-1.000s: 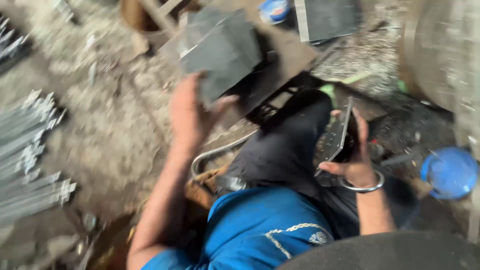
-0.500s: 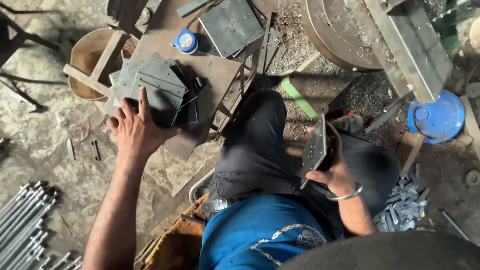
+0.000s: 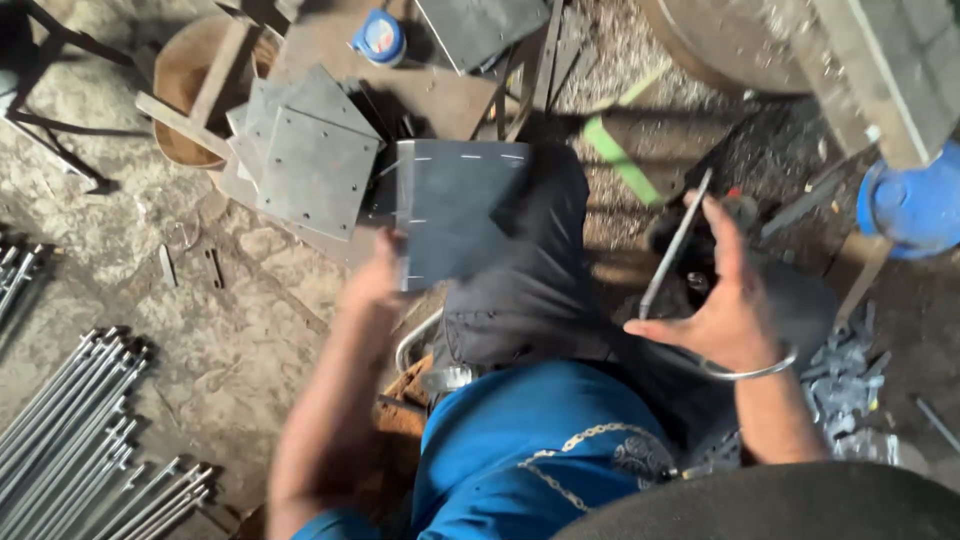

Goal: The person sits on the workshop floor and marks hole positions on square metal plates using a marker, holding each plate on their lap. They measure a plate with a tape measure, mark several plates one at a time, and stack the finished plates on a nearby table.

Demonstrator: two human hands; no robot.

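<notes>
Over gritty workshop floor (image 3: pixel 250 350), left hand (image 3: pixel 375 280) grips a grey plate (image 3: pixel 460 215); right hand (image 3: pixel 725 300) clasps another edge-on plate (image 3: pixel 675 245).

plate (image 3: pixel 455 215): grey, white dashes; shirt (image 3: pixel 530 450): blue; can (image 3: pixel 910 205): blue

Only one packaged item here: small round container (image 3: pixel 379 38), top of frame left of centre, sitting on brown worktop (image 3: pixel 440 95) just above stack of grey plates. Blue body, lid with white patch and bit of red, seen from above so mostly just lid showing. Label on lid too blurry and small to make out anyway. No signs, no screens, no boxes or bags anywhere else in shot.
</notes>
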